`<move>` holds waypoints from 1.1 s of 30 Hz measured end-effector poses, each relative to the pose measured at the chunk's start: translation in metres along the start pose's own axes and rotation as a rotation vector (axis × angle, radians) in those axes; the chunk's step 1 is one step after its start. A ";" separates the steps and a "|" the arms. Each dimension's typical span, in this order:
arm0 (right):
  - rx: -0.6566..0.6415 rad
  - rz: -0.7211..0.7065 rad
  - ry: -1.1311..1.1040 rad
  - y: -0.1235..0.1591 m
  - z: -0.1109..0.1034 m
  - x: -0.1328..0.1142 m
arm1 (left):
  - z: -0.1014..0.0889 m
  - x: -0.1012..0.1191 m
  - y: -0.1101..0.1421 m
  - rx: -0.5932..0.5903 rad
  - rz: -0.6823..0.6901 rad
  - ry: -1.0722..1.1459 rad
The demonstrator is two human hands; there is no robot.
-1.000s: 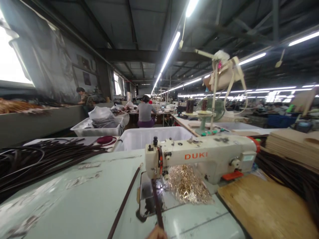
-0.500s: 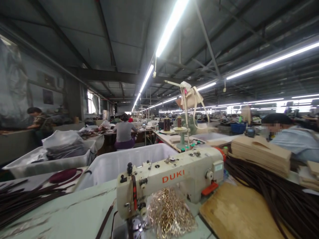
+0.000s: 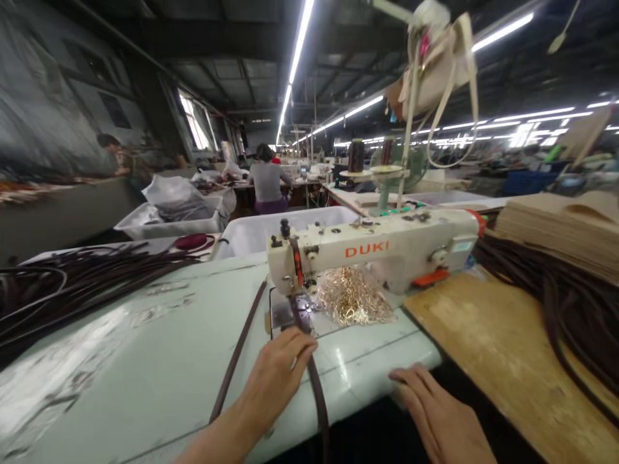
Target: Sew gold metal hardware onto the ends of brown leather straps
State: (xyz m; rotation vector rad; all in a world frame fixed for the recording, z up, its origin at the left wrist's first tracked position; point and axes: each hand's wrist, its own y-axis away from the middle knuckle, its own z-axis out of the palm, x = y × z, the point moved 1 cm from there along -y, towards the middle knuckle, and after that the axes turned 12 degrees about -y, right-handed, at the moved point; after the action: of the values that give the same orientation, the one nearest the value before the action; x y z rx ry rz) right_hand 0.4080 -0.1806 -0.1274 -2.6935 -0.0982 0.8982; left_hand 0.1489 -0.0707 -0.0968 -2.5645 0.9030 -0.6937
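A dark brown strap (image 3: 316,393) runs from under the head of the white sewing machine (image 3: 333,245) toward me and hangs over the table edge. My left hand (image 3: 283,361) is closed on this strap, just in front of the metal needle plate. At the table's front edge, right of the strap, my right hand (image 3: 435,406) has its fingers stretched out and holds nothing I can see. Another brown strap (image 3: 239,354) lies on the pale green tabletop (image 3: 169,361), left of my left hand. Behind the needle area sits a clear bag of gold-coloured metal hardware (image 3: 355,299).
Dark straps (image 3: 97,283) are heaped at the left, more brown straps (image 3: 570,309) at the right beside a yellowish board (image 3: 493,348). Stacked tan pieces (image 3: 556,222) stand behind them. Thread spools (image 3: 356,156) rise past the machine. A co-worker (image 3: 268,180) sits beyond a white bin (image 3: 290,220).
The view has tipped downward and swung left. Both my hands have come into sight, the left one on the strap at the machine, the right one at the table edge.
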 end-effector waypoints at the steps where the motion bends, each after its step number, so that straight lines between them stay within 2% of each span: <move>1: -0.064 -0.043 -0.006 -0.008 0.009 -0.011 | 0.000 0.002 0.000 0.007 -0.022 0.013; 2: -0.108 -0.080 -0.006 -0.017 0.017 -0.023 | 0.000 0.003 0.001 0.011 -0.032 0.026; 6: -0.136 -0.140 0.062 -0.049 0.042 -0.056 | -0.003 0.009 0.003 0.022 -0.046 0.073; 11: -0.212 -0.157 0.079 -0.064 0.056 -0.054 | -0.011 0.008 -0.001 -0.018 -0.099 0.094; 13: -0.223 -0.149 0.073 -0.068 0.050 -0.048 | -0.013 -0.002 -0.007 -0.065 -0.198 0.072; 16: -0.224 -0.129 0.048 -0.082 0.028 -0.043 | -0.008 -0.031 -0.018 -0.148 -0.371 0.025; 19: -0.240 -0.146 0.036 -0.103 0.007 -0.042 | 0.002 -0.062 -0.030 -0.194 -0.437 -0.009; 22: -0.282 -0.217 0.053 -0.127 0.003 -0.043 | 0.009 -0.078 -0.041 -0.172 -0.471 -0.099; 27: -0.315 -0.389 0.216 -0.161 0.023 -0.048 | 0.013 -0.074 -0.052 -0.077 -0.429 -0.296; 33: -0.398 -0.445 0.181 -0.195 0.056 -0.054 | 0.020 -0.073 -0.046 0.005 -0.447 -0.471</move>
State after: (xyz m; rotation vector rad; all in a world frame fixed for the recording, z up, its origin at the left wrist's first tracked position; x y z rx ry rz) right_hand 0.3375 0.0113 -0.0802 -2.9030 -0.8810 0.5379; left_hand 0.1329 0.0142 -0.1165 -2.7679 0.1799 -0.1697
